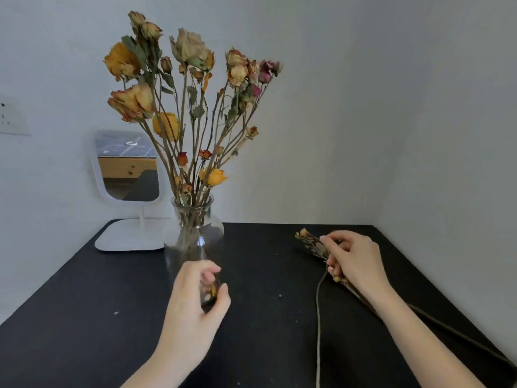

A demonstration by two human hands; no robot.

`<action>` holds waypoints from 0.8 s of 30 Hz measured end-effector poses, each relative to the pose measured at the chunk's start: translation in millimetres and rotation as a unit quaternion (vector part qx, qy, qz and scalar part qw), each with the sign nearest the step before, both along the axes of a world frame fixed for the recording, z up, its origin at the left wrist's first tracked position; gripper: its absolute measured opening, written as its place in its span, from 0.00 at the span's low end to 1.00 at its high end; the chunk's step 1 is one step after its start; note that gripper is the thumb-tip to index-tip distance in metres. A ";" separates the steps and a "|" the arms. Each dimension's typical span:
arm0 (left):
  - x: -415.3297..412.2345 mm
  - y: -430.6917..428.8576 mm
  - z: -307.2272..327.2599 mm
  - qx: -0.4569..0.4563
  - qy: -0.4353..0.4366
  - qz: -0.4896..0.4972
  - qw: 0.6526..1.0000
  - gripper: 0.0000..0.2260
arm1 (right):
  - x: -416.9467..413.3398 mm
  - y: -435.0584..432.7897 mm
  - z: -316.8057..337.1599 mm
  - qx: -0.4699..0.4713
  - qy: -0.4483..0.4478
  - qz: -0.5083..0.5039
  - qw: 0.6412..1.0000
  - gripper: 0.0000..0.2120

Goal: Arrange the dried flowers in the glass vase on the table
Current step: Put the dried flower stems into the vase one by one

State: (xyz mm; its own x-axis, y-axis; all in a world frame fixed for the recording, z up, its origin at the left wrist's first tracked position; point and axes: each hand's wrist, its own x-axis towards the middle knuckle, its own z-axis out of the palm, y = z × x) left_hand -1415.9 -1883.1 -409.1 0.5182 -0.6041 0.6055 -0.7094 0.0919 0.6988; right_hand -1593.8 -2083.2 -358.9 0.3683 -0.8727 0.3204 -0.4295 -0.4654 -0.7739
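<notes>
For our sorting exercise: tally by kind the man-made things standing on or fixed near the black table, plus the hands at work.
Glass vase: 1
Standing mirror: 1
Wall socket: 1
Hands: 2, the left hand and the right hand
Total: 5
</notes>
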 end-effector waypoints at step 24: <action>-111.6 -184.6 -23.2 0.329 -0.111 -0.012 0.938 0.07 | -117.9 -74.4 -56.5 0.102 0.294 -0.109 0.944 0.14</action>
